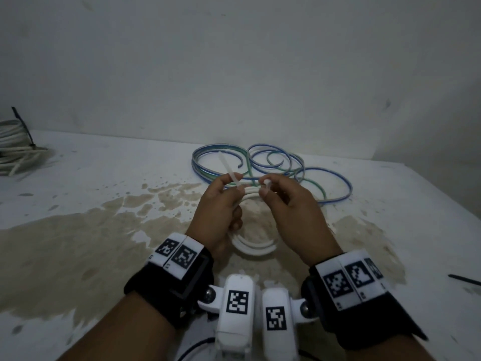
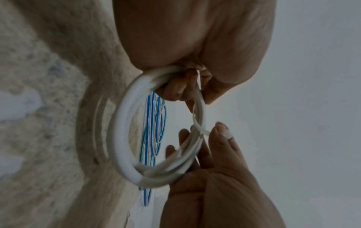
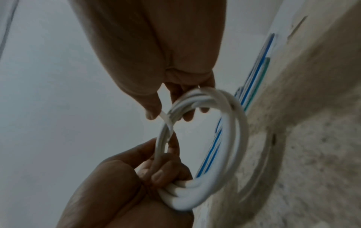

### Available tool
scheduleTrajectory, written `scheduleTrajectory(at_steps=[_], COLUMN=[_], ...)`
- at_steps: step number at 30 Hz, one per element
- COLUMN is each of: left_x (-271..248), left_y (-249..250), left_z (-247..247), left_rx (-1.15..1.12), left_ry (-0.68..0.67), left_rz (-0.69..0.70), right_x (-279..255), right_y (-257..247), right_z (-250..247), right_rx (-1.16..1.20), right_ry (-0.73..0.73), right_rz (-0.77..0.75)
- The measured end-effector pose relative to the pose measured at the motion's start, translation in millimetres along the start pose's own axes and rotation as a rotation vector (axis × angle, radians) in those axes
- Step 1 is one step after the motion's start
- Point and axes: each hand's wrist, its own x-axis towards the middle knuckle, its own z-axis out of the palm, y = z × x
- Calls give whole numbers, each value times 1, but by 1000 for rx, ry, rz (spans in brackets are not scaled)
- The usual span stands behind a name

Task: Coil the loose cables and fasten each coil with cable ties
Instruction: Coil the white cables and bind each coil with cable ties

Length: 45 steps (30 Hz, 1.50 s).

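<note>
A small white cable coil (image 1: pixel 253 250) hangs between both hands above the table. My left hand (image 1: pixel 223 201) grips the coil's left side with curled fingers (image 3: pixel 158 174) and pinches the strap of a translucent white cable tie (image 1: pixel 229 168), whose tail sticks up and back. My right hand (image 1: pixel 289 201) pinches the tie's other end at the top of the coil. In the wrist views the tie (image 2: pixel 201 129) (image 3: pixel 166 118) crosses over the coil's strands (image 2: pixel 121 131) (image 3: pixel 234 138). Whether the tie is threaded is hidden.
Loose blue, green and white cables (image 1: pixel 273 165) sprawl on the stained white table (image 1: pixel 78 243) just behind the hands. A white cable bundle (image 1: pixel 15 147) bound with a black tie sits at the far left. A black cable tie (image 1: pixel 463 279) lies at the right edge.
</note>
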Motion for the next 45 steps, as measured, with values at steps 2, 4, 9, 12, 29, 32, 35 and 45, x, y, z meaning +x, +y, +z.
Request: scheduleTrajectory(at_steps=[2,4,9,12,29,32,35,45], left_x=[0,0,-1,-1,-2,-2,-4,-2], left_y=[2,4,4,4,-1,-1,0,-1], left_z=[0,-2,-4,-3,-3,-3,-2,-3], left_rx=[22,103,232,235,657,683,723,787], left_ry=[-35,-60,-81,-32,110,115,122,122], left_rz=[8,40,82,111,404,420,444,500], right_x=[0,-1,-3,-2,-4,-3,-3,-2], right_y=[0,-2,-5,-5,-11,-10,-12,-11], right_z=[-1,-2,-2,-1,-3,-2,0,-2], right_rx=[-1,-30,-114,-112,43,21,41,143], right_ry=[10,-1,-41,-36,185,234,237,251], right_rz=[-32,-88,-189,-195,-116,-130,-128,-32])
